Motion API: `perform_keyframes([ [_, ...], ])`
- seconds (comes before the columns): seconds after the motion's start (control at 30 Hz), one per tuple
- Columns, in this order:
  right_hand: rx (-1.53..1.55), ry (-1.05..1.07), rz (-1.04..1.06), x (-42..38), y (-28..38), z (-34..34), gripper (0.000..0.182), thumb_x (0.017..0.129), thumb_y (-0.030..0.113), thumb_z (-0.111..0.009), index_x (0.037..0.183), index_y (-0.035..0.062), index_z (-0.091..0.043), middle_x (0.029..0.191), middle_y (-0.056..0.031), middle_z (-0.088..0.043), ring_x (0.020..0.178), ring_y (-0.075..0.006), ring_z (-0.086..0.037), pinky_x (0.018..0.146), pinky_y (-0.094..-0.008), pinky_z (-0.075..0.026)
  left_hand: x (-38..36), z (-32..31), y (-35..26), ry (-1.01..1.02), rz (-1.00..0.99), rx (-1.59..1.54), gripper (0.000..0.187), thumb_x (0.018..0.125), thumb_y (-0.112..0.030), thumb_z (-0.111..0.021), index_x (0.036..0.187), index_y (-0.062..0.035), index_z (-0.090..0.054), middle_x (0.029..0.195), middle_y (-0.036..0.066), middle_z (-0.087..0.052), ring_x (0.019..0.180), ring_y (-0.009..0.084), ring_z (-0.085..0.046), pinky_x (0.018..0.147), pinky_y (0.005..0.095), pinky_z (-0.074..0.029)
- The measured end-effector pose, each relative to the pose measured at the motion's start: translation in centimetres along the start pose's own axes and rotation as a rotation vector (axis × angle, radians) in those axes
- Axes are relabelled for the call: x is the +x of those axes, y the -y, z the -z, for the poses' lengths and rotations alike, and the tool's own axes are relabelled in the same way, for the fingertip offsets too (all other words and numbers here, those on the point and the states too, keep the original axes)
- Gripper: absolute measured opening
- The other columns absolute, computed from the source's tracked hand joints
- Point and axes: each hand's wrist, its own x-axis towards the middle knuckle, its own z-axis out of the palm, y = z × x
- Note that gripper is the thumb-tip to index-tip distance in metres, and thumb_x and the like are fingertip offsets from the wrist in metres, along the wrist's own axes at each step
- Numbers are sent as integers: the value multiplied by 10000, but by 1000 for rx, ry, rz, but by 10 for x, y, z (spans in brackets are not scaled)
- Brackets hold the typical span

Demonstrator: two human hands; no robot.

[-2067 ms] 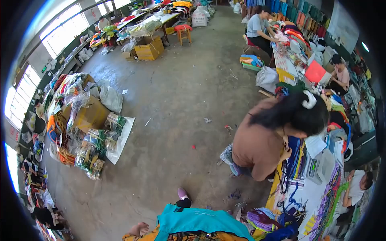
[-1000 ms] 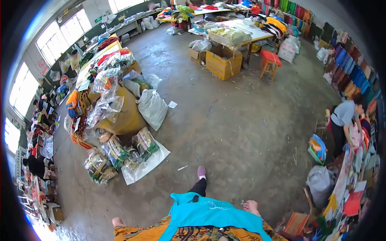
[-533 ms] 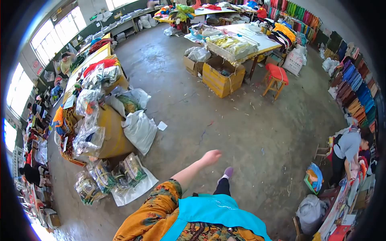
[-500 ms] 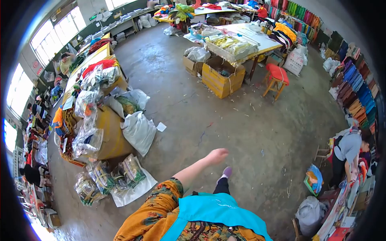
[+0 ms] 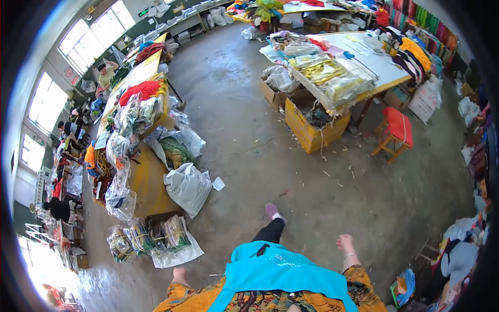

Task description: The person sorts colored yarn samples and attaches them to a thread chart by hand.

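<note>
My right hand [image 5: 344, 243] hangs in front of my body at the right, over the bare floor. Its fingers are curled, nothing shows in them, and a bracelet circles the wrist. Of my left arm, little shows past the patterned sleeve; the left hand [image 5: 179, 274] is foreshortened and its fingers are hidden. It is nearest to several plastic-wrapped bundles [image 5: 139, 236] on the floor. I wear a turquoise apron [image 5: 283, 273], and a purple shoe [image 5: 272, 210] is stretched out ahead of me.
On the left, a long table piled with fabrics and a white sack [image 5: 188, 190] flank the walkway. Ahead right stand a cardboard box [image 5: 312, 132], a worktable [image 5: 382, 65] and a red-topped stool [image 5: 397, 127]. People are at the left tables and far right.
My left arm has swung back from in front of me, and my right hand has come into view. The tables and stool look closer as I walk forward.
</note>
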Motion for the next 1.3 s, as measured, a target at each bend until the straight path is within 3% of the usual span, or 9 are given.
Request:
perform_keyframes([
  [0.23, 197, -32, -99, 75, 150, -73, 174, 894, 195, -548, 1019, 76, -572, 785, -65, -637, 646, -168, -620, 526, -333, -505, 83, 145, -148, 80, -3, -130, 143, 791, -158, -602, 692, -54, -601, 612, 83, -507, 560, 224, -519, 529, 387, -448],
  [0.4, -257, 139, -76, 108, 213, -144, 202, 862, 183, -570, 920, 2, -637, 821, -126, -667, 698, -237, -641, 594, -383, -517, 350, 312, -383, -67, -93, -654, 387, 891, -361, -507, 1111, -76, -650, 1126, 166, -650, 1095, 347, -588, 900, 432, -478],
  [0.6, -410, 140, 159, 187, 307, -204, 272, 820, 189, -592, 904, -48, -695, 860, -190, -696, 790, -269, -669, 693, -400, -505, 352, 632, -634, -202, -1108, -672, 321, 934, -255, -524, 1146, -35, -621, 1085, 154, -663, 1030, 282, -622, 912, 361, -472],
  [0.73, -437, 269, 231, 294, 384, -249, 306, 814, 235, -614, 896, -49, -691, 852, -203, -695, 805, -273, -675, 692, -412, -502, 430, 715, -632, 48, -1111, -878, 341, 962, -286, -529, 1180, -39, -615, 1139, 102, -657, 1053, 201, -607, 926, 320, -465],
  [0.9, -605, 301, 336, 391, 576, -347, 356, 813, 290, -630, 895, -52, -686, 838, -223, -688, 811, -285, -679, 685, -423, -495, 552, 652, -408, -261, 42, -717, 350, 878, -331, -556, 1080, -68, -670, 1025, 176, -680, 979, 340, -642, 819, 423, -511],
  [1.0, -666, 278, 428, 418, 710, -426, 350, 810, 301, -626, 877, -38, -685, 830, -213, -686, 798, -301, -676, 713, -414, -507, 543, 595, -248, 21, 90, 190, 192, 843, -226, -545, 876, -106, -691, 937, 143, -692, 871, 285, -677, 654, 446, -526],
  [1.1, -513, 395, 200, 449, 821, -506, 202, 846, 210, -603, 854, 18, -665, 733, -106, -653, 643, -211, -624, 564, -346, -494, 490, 603, -195, -264, 687, -1674, 309, 946, -358, -493, 946, -108, -675, 1081, 82, -672, 818, 245, -626, 657, 375, -516],
  [1.17, -280, 468, -54, 466, 879, -558, 54, 865, 135, -589, 879, 83, -582, 687, -33, -576, 555, -145, -557, 441, -283, -434, 487, 619, -204, -158, 1227, -1729, 252, 861, -139, -482, 610, -114, -477, 583, 64, -441, 430, 224, -428, 370, 408, -303],
  [1.3, -194, 395, -99, 481, 977, -653, 75, 875, 139, -558, 908, 77, -584, 717, -40, -603, 544, -142, -560, 435, -278, -424, 586, 691, -207, 144, 746, -1163, 219, 857, -204, -497, 677, -92, -550, 623, 89, -514, 525, 256, -504, 460, 421, -372],
])
